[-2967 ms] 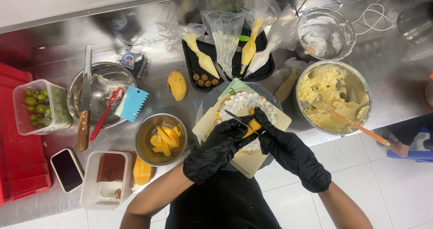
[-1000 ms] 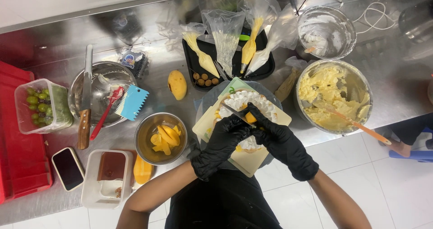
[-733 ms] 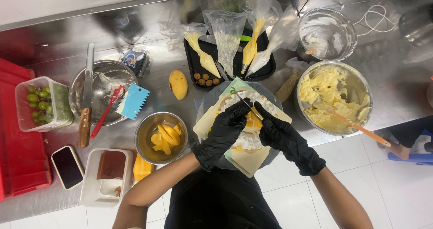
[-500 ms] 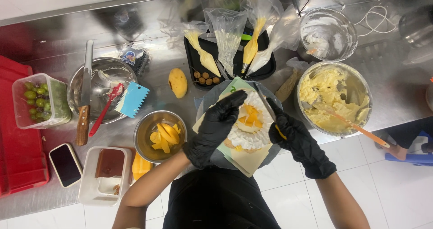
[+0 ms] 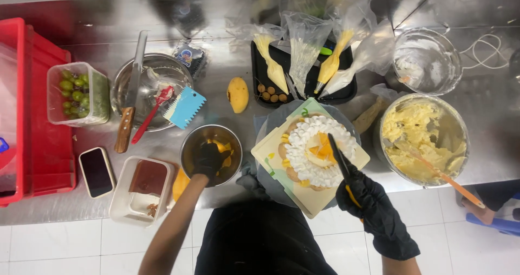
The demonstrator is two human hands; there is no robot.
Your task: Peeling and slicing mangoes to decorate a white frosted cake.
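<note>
While the right hand (image 5: 364, 195), in a black glove, is closed on the yellow handle of a dark-bladed knife (image 5: 338, 157), the blade lies across the near right edge of the cream-topped cake (image 5: 317, 151). The cake, ringed with white piped cream and topped with orange fruit pieces at its centre, sits on a pale board (image 5: 273, 156) over a round stand on the steel table (image 5: 227, 69).

The left hand (image 5: 208, 158), also gloved in black, reaches down into a small metal bowl (image 5: 190, 145) of yellow fruit slices; its fingers curl among the slices, but whether they pinch one cannot be told.

Just right of the cake stands a large metal bowl of yellow cream (image 5: 420, 139) with an orange-handled spatula (image 5: 449, 180) resting in it. Behind the cake, a black tray (image 5: 346, 93) carries several piping bags (image 5: 303, 53). A whole mango (image 5: 238, 94) lies left of the tray. Further left are a bigger bowl (image 5: 154, 72) with a long knife across it, a blue scraper (image 5: 184, 107), a clear tub of green grapes (image 5: 76, 93), a phone (image 5: 96, 172) and a red crate (image 5: 35, 112).
</note>
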